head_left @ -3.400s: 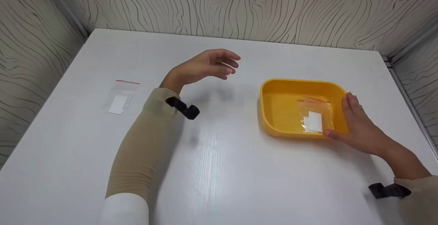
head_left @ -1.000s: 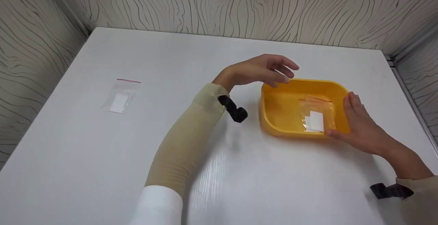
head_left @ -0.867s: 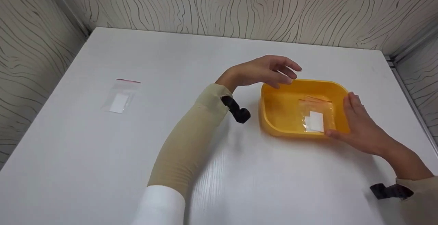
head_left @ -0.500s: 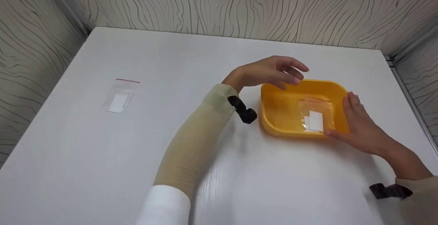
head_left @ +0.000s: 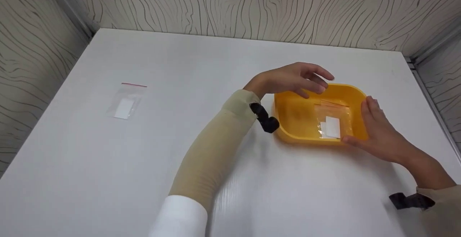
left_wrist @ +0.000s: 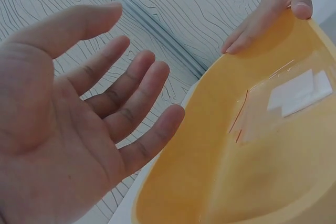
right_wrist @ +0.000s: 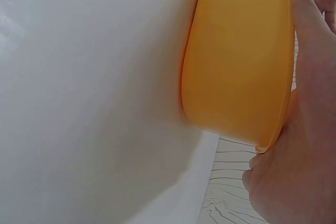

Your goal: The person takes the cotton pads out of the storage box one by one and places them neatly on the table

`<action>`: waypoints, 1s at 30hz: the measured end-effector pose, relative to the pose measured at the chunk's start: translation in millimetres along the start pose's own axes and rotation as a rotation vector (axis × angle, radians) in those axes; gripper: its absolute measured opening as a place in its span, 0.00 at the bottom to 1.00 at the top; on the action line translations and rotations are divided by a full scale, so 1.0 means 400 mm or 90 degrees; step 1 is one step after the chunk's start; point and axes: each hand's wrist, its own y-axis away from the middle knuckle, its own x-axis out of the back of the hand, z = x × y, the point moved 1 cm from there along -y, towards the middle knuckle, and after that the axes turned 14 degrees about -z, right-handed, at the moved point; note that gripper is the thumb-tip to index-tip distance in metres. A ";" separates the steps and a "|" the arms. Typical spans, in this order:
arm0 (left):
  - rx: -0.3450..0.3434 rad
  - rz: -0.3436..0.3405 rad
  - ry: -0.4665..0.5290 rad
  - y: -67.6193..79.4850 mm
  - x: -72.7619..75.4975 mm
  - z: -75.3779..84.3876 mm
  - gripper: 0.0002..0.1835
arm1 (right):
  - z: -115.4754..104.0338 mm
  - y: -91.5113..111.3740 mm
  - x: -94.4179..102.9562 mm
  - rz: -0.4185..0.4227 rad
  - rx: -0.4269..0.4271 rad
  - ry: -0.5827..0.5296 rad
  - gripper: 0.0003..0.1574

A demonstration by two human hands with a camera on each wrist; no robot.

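Observation:
A yellow plastic tub [head_left: 299, 121] stands on the right part of the white table. In it, overlapping near the right end, lie clear zip bags [head_left: 332, 127] with red seal strips and white labels. My left hand [head_left: 291, 79] hovers over the tub's far left rim, fingers loosely bent and nothing in its grasp; the left wrist view shows its bare palm [left_wrist: 79, 114]. On the tub's right end rests my right hand [head_left: 383, 138], its fingers straight along the right rim and its thumb at the front rim.
Another clear zip bag [head_left: 124, 103], with a red strip and a white label, lies flat on the left side of the table [head_left: 108, 168]. Wood-patterned panels [head_left: 216, 6] close off the back and both sides.
My left hand has moved right and slightly nearer, from the middle of the table to above the tub's far left rim. My right hand, the tub and the bags have stayed put.

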 end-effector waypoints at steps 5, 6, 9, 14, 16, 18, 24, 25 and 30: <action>0.010 -0.003 0.013 -0.022 -0.010 0.001 0.19 | -0.002 -0.002 -0.001 -0.008 -0.010 -0.004 0.76; 0.013 -0.003 0.016 -0.027 -0.011 0.001 0.19 | -0.001 -0.002 -0.001 -0.008 -0.010 -0.004 0.76; 0.021 -0.002 0.025 -0.038 -0.016 0.001 0.19 | 0.000 -0.002 -0.001 -0.005 -0.008 -0.001 0.77; 0.024 -0.004 0.029 -0.052 -0.022 0.005 0.18 | 0.001 0.002 -0.003 0.010 0.018 0.003 0.77; 0.027 -0.005 0.029 -0.055 -0.023 0.007 0.18 | 0.002 0.003 -0.004 0.013 0.025 0.004 0.77; 0.034 -0.003 0.026 -0.058 -0.023 0.007 0.18 | 0.001 0.002 -0.004 0.012 0.022 0.006 0.77; 0.059 0.000 0.028 -0.063 -0.017 0.000 0.17 | 0.000 0.002 -0.002 0.012 0.022 0.005 0.77; 0.062 0.001 0.029 -0.064 -0.017 0.000 0.17 | 0.000 0.002 -0.002 0.011 0.021 0.004 0.77; 0.086 0.014 0.047 -0.074 -0.017 -0.006 0.15 | 0.000 0.002 -0.002 0.009 0.021 0.002 0.76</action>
